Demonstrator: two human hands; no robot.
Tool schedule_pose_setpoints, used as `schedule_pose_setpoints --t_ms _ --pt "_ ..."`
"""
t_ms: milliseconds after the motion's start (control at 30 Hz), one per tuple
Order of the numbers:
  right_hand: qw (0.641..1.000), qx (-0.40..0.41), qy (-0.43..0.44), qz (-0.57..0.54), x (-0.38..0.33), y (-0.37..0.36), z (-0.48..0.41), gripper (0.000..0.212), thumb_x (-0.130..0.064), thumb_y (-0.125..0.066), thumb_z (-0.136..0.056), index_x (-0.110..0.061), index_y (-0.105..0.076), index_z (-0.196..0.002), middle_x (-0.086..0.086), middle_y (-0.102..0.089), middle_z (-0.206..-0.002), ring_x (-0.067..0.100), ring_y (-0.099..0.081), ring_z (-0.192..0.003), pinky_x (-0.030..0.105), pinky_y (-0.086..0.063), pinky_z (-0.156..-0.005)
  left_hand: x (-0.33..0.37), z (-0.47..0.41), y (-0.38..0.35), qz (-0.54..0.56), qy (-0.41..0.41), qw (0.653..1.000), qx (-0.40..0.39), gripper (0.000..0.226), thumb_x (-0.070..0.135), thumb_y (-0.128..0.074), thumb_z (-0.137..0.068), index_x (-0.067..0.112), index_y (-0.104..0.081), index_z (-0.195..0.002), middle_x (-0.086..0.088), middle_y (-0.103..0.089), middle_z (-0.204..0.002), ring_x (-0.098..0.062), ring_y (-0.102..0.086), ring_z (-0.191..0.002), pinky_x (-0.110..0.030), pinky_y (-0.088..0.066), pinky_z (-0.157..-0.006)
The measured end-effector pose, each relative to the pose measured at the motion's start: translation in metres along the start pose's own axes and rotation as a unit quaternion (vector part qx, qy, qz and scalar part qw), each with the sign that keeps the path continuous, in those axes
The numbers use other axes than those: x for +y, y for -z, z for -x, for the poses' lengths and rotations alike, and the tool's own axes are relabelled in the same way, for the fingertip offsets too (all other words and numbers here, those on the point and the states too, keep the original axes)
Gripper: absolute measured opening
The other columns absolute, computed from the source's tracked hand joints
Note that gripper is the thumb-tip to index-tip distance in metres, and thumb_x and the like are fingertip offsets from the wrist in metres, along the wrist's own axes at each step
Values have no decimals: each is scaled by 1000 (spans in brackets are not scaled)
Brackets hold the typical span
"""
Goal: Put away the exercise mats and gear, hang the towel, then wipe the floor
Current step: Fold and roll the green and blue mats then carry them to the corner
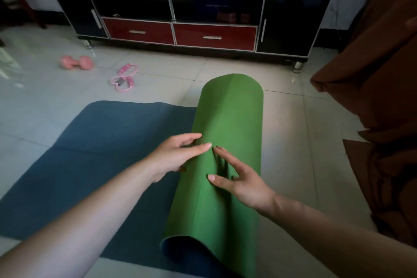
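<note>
An exercise mat, blue on top and green underneath, lies on the tiled floor. Its right part is rolled into a thick green roll (228, 119); the flat blue part (90, 153) stretches to the left. My left hand (178, 156) rests on the roll's left side with straight fingers. My right hand (239, 183) presses on top of the roll, fingers spread. A pink dumbbell (76, 62) and a pink resistance band (125, 78) lie on the floor further back left.
A black TV cabinet (191, 11) with two red drawers stands against the far wall. A brown cloth-covered piece of furniture (383, 97) fills the right side. Pale floor tiles (293, 131) show between the roll and the brown cloth.
</note>
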State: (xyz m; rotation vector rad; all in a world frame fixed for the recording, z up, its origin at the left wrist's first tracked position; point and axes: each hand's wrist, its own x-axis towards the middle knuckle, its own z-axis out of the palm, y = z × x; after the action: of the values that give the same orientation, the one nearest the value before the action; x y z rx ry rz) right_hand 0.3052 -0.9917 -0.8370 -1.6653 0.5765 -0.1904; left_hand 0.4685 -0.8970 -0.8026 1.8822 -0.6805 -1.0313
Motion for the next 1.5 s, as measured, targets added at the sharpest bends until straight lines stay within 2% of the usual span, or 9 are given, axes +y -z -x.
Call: schedule_pose_setpoints --t_ms 133,267,433,600,700,900,1067,1300,1500 --pt "999 -26 19 -8 0 -33 -21 76 -22 -76 -76 -35 -38 -140 -22 -33 -142 -11 -25 -129 21 -23 -110 -27 2 18 25 5 999 40 81 40 -84 -58 38 -47 -129 3 -51 -134 -9 -51 -120 -38 -42 -102" --pt "999 -19 26 -11 7 -55 -38 76 -18 -78 -74 -29 -39 -139 -16 -37 -141 -7 -30 -127 20 -28 -108 -45 0 43 73 12 995 63 66 7 -76 -70 32 -51 -126 1 -64 -116 -13 -67 -94 -34 -53 -86" --pt "974 -13 70 217 40 -46 -55 86 -36 -78 -72 -27 -32 -143 -19 -22 -147 3 -20 -139 21 -16 -115 -74 -3 83 73 40 993 79 63 -8 -63 -77 26 -49 -129 4 -65 -107 -15 -65 -93 -33 -53 -83" --pt "944 2 -35 329 76 -44 -61 97 -57 -71 -69 -37 -16 -147 -16 2 -157 15 0 -145 48 -14 -117 -118 -1 116 57 57 988 130 65 -14 -56 -80 26 -45 -131 0 -60 -112 -14 -63 -89 -23 -54 -72" --pt "942 -11 -45 334 86 -58 -64 98 -55 -71 -71 -37 -12 -148 -15 10 -156 17 9 -144 46 -7 -117 -152 -2 126 -36 70 988 131 65 -7 -60 -82 21 -42 -137 0 -53 -127 -15 -55 -106 -27 -44 -91" --pt "927 -7 -43 372 99 -83 -71 94 -61 -63 -75 -36 -10 -148 -15 12 -156 13 12 -144 53 -9 -116 -198 2 116 -172 45 978 105 62 26 -60 -89 40 -29 -141 3 -37 -145 -16 -35 -135 -32 -30 -110" --pt "938 -6 1 347 110 -83 -63 93 -59 -66 -74 -34 -15 -148 -16 9 -155 6 11 -142 48 -10 -118 -220 -4 114 -200 62 970 121 73 42 -62 -84 45 -19 -143 0 -21 -154 -21 -23 -140 -40 -25 -112" --pt "873 -87 -31 479 124 -91 -65 90 -70 -50 -78 -43 6 -144 -18 29 -147 8 28 -137 53 16 -109 -242 -20 113 -252 112 953 129 74 38 -56 -89 44 -7 -145 -10 -17 -154 -31 -28 -138 -45 -31 -108" --pt "865 -119 -24 486 131 -97 -75 82 -68 -45 -82 -44 1 -146 -17 28 -149 10 29 -138 60 18 -107 -254 -25 115 -263 138 945 134 78 48 -53 -88 41 -2 -146 -15 -13 -154 -35 -26 -138 -47 -29 -109"
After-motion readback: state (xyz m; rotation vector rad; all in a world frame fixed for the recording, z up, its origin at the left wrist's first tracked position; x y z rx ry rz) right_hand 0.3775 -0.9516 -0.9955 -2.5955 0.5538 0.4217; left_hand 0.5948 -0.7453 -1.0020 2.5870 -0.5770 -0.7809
